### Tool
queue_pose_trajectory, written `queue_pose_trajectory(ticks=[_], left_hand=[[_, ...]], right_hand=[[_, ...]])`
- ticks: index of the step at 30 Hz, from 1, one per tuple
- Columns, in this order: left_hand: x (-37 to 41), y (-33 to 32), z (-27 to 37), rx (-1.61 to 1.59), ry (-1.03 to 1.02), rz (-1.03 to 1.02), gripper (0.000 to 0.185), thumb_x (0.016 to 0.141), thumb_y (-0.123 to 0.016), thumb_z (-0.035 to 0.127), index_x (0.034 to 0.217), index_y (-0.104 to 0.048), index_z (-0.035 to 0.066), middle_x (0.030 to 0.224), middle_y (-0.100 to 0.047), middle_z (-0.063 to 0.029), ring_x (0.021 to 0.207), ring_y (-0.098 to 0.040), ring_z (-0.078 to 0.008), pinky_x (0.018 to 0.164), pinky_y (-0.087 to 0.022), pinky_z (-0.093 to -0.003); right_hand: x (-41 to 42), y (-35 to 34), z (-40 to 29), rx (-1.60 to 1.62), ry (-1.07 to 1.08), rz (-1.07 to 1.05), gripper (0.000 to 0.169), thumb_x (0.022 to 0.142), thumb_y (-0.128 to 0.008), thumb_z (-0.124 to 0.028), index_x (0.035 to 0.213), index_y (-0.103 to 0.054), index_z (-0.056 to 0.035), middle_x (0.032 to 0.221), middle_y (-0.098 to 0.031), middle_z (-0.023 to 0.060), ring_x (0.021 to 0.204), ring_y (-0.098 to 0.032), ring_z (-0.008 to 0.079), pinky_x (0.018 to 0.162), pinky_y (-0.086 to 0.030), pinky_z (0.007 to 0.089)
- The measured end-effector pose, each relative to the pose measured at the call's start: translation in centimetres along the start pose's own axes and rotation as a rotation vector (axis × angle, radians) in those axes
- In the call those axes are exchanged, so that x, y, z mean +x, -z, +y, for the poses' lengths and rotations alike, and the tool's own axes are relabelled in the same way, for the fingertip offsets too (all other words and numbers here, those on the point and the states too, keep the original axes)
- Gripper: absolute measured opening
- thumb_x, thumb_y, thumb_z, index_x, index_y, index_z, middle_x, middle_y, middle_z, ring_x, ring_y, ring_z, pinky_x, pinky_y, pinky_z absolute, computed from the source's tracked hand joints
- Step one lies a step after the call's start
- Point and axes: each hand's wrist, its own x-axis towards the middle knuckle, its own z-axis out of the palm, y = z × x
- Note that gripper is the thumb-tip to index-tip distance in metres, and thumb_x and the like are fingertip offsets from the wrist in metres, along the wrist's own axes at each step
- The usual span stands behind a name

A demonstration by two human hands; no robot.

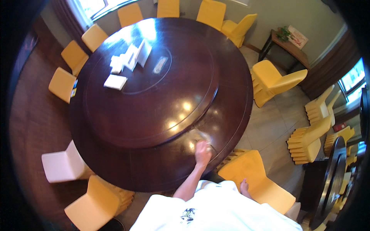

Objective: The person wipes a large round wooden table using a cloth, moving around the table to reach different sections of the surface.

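Observation:
My left hand (pixel 203 153) is over the near outer rim of a large round dark wooden table (pixel 115 164), with a pale, motion-blurred cloth (pixel 200 134) under and beyond its fingers. The cloth lies against the glossy tabletop, just outside the raised turntable (pixel 150 115). Lower down on the right, my right hand (pixel 244 184) is beside my white shirt, in front of a yellow covered chair (pixel 251 173). Its fingers look partly curled, and nothing can be made out in them.
White folded cards or papers (pixel 130 59), a flat white item (pixel 115 82) and a small printed plate (pixel 160 64) sit on the turntable. Yellow covered chairs (pixel 98 199) ring the table; a pale one (pixel 62 166) stands at left. A side table (pixel 284 43) bears a plant. Another dark round table (pixel 329 179) stands right.

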Motion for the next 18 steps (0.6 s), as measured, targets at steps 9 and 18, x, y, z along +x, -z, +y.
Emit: queue_pose_trajectory(ticks=[9,18], left_hand=[[4.8,3.9,-3.7,0.197,-0.063,0.008,0.026,0.068,-0.065,0.000,0.094,-0.064,0.000,0.096,-0.064,-0.0180,0.092,-0.059,-0.0355,0.086,-0.048,-0.0438],[0.4,-1.6,2.6,-0.125,0.041,-0.109,0.031,0.067,-0.064,-0.002,0.098,-0.064,0.000,0.105,-0.063,-0.0179,0.105,-0.058,-0.0368,0.097,-0.046,-0.0431]], right_hand=[[4.0,0.0,6.0,-0.016,-0.106,0.203,0.076,0.096,-0.031,-0.060,0.077,-0.066,0.0046,0.082,-0.067,0.0248,0.085,-0.063,0.0395,0.077,-0.045,0.0504],[5.0,-2.1,-8.5,0.112,0.109,-0.015,0.069,0.096,-0.035,-0.058,0.088,-0.069,0.0013,0.090,-0.068,0.0187,0.092,-0.063,0.0316,0.082,-0.046,0.0419]])
